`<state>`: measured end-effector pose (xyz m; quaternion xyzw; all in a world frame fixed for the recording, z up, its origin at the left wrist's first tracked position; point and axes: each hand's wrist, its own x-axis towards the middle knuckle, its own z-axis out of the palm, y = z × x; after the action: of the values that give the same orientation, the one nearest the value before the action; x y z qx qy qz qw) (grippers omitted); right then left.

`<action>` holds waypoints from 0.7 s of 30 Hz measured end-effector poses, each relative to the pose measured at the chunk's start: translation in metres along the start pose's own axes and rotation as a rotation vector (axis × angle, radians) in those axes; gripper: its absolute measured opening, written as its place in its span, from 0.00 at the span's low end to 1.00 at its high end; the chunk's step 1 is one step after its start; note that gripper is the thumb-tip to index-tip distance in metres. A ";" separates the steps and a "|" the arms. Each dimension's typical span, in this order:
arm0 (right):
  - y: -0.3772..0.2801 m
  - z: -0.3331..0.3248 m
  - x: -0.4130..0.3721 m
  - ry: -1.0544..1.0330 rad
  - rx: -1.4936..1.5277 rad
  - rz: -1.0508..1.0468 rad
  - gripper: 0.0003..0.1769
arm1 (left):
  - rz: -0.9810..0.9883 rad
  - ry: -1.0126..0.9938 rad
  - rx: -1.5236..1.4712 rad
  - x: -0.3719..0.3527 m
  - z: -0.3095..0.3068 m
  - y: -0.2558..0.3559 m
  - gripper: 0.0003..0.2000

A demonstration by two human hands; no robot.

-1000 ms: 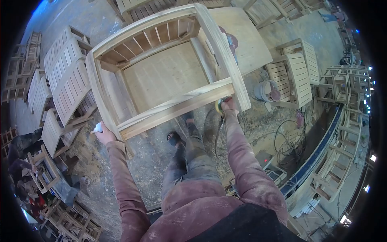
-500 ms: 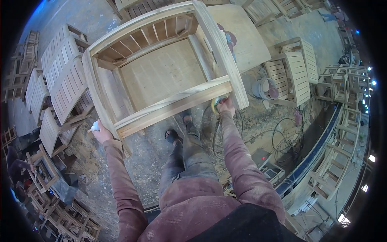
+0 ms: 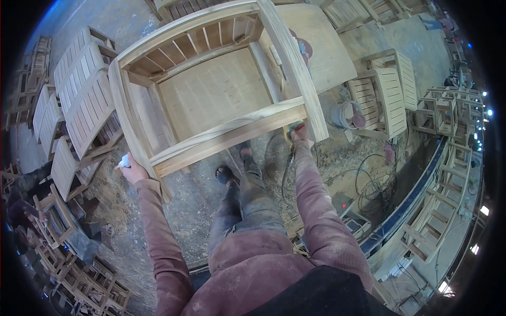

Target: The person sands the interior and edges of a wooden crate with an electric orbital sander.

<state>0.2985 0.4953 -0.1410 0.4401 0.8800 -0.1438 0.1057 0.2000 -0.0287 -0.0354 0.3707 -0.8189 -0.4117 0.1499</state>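
Note:
A large wooden chair frame (image 3: 232, 131) with a slatted back and a flat panel fills the upper middle of the view. My left hand (image 3: 135, 171) is closed around a small white bottle (image 3: 124, 161) at the frame's near left corner. Beneath the near right corner, my right hand (image 3: 300, 136) grips a yellow-green round tool (image 3: 289, 129), partly hidden by the hand and the wood. A dark hose hangs down beside that hand.
Slatted wooden chairs (image 3: 84, 100) stand at the left, others (image 3: 391, 100) at the right. A white bucket (image 3: 342, 115) sits right of the frame. Hoses (image 3: 369, 181) lie on the floor near a blue-edged channel (image 3: 411, 195). Another person's arm (image 3: 26, 208) shows at far left.
My right hand and its tool have shifted slightly right under the frame's near rail. The chair frame has moved very slightly; my left hand is nearly still.

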 end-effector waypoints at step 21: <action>0.030 0.037 0.023 -0.117 0.193 0.046 0.22 | 0.018 -0.014 -0.070 0.003 0.003 -0.005 0.16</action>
<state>0.3110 0.5169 -0.1875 0.4592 0.8440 -0.2511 0.1174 0.1987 -0.0311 -0.0418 0.3549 -0.8083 -0.4413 0.1609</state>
